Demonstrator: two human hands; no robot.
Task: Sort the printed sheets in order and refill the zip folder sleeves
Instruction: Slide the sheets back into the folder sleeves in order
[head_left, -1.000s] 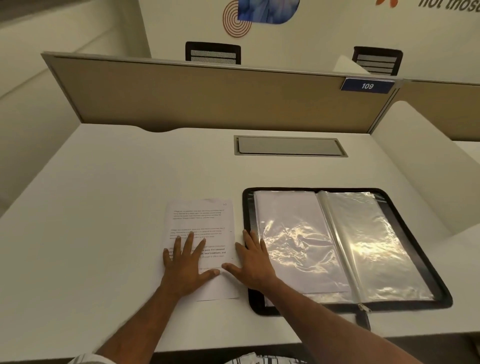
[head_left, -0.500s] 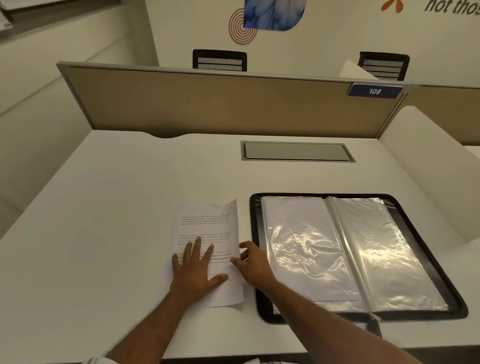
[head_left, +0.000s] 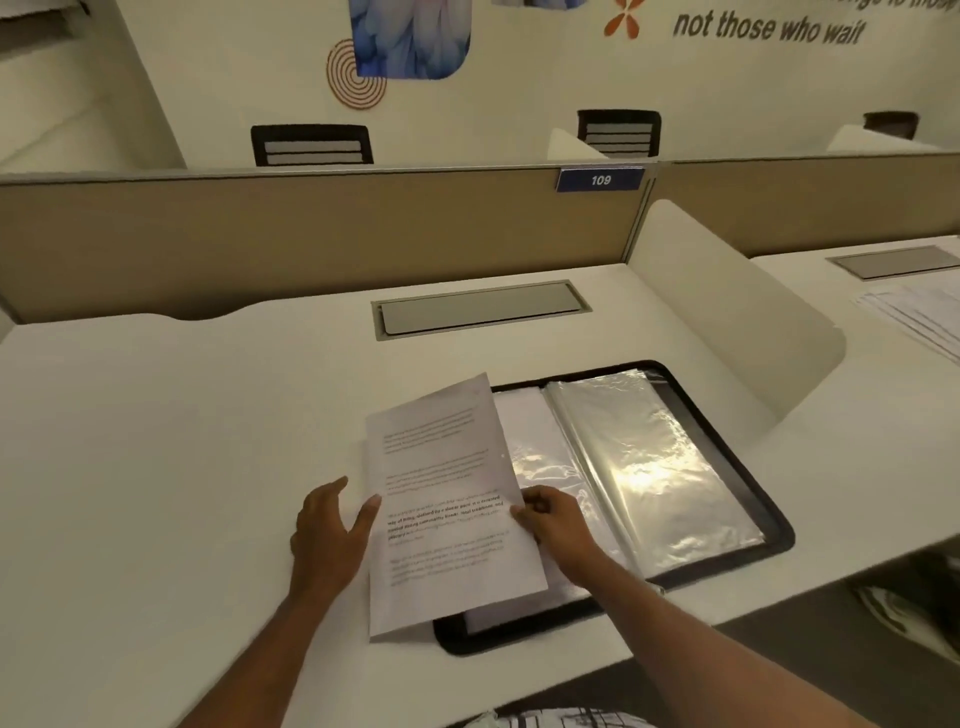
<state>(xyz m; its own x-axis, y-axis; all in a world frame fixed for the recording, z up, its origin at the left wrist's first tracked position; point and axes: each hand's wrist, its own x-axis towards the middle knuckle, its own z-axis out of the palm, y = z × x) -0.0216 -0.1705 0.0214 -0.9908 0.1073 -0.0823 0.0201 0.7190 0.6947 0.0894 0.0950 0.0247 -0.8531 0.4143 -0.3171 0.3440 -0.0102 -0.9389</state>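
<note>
A blue label on the partition, far beyond the right hand, reads "109". Above it, wall lettering reads "not those who wait". The print on the printed sheet between the right hand and the left hand is too blurred to read.

White tabletop: grey cover plate set flush near the back edge, about centre. Black zip folder lies open and flat toward the front right corner, clear sleeves face up. Printed sheets just left of it, tilted up off the surface and overlapping the folder's left rim. Contact with the tabletop unclear.
</note>
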